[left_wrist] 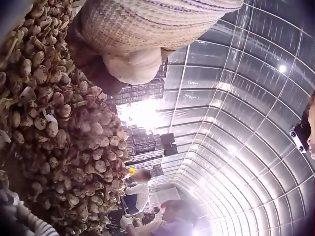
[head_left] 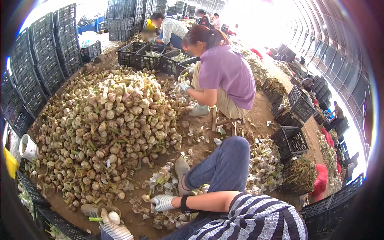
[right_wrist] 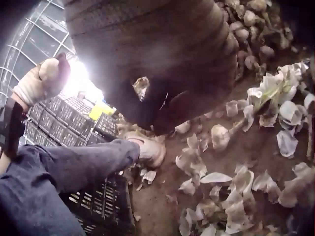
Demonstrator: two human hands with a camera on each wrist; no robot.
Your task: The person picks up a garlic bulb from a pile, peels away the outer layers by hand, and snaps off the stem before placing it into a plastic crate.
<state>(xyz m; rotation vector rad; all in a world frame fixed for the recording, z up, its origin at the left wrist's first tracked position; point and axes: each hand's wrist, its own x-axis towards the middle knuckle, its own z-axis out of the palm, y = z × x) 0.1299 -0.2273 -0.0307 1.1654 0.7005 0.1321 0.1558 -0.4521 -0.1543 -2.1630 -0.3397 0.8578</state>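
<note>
A peeled white garlic bulb with a green stem sits in my gloved left hand at the bottom of the head view. The left wrist view shows the same bulb under the glove, fingers curled round it. My right hand, in a striped glove, is low over the peel-strewn ground, right of the left hand. In the right wrist view this hand looms dark, a small pale scrap showing against its fingers; whether it grips anything is unclear.
A large heap of garlic lies ahead to the left. Black crates are stacked behind it. A person in a purple shirt sits across, beside open crates. A white bucket stands at left; peels litter the ground.
</note>
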